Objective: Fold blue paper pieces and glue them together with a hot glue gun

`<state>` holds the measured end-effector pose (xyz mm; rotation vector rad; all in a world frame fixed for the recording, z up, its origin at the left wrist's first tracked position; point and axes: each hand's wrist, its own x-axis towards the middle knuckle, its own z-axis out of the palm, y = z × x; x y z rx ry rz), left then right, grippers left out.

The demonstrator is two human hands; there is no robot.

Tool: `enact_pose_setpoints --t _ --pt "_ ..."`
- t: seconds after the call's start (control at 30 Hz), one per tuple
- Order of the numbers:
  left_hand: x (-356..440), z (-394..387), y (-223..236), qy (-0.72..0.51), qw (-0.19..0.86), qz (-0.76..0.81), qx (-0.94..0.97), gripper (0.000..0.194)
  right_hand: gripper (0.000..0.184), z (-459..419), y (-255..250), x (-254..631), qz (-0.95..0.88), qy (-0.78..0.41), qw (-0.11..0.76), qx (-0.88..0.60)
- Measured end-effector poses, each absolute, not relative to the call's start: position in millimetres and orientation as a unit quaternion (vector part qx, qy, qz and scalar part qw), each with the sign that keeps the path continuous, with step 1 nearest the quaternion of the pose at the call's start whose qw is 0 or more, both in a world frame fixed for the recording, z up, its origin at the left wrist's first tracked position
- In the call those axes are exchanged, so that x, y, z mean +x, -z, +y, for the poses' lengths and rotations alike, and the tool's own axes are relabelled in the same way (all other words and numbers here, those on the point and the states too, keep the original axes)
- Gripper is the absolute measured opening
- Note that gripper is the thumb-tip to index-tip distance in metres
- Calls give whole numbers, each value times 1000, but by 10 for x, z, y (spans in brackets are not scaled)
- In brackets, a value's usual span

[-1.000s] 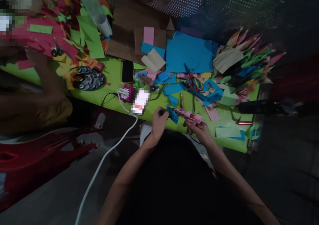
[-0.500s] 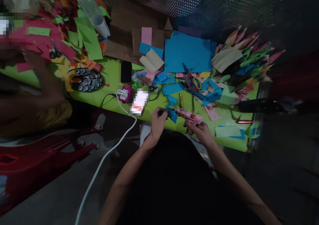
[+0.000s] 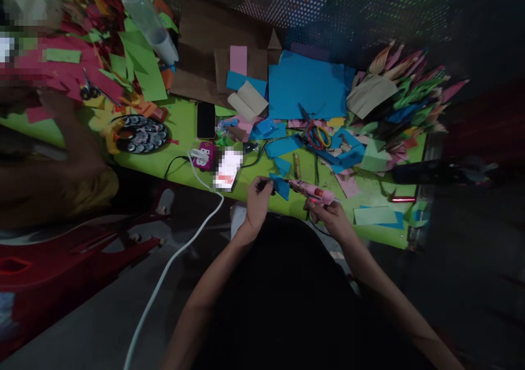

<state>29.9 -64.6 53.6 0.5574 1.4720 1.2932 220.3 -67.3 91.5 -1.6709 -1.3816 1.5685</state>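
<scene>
My left hand [image 3: 259, 198] pinches a small piece of blue paper [image 3: 280, 186] above the table's front edge. Closed around the handle of a pink hot glue gun [image 3: 312, 191] is my right hand [image 3: 328, 214]. The gun's nozzle points left and is close to the blue paper; whether it touches cannot be made out. A red light glows on the gun. Just beyond, another scrap of blue paper [image 3: 282, 165] and a short brownish stick [image 3: 297, 165] lie on the table.
The green table [image 3: 180, 170] bears scissors [image 3: 315, 132], blue sheets [image 3: 307, 86], a purple power socket [image 3: 204, 156], a black phone [image 3: 205, 120] and a lit phone [image 3: 228, 169]. Paper flowers [image 3: 402, 97] stand at right. A white cable [image 3: 176, 254] hangs in front. Another person's arm [image 3: 71, 135] is at left.
The blue paper in my left hand has tilted slightly and now shows more beside the fingers. My right hand with the glue gun has stayed almost still.
</scene>
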Motion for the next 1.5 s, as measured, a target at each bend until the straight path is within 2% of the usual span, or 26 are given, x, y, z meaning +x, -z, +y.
enact_pose_setpoints --t 1.5 --pt "270 -647 -518 -585 516 595 196 22 45 -659 -935 2241 -497 -558 251 -616"
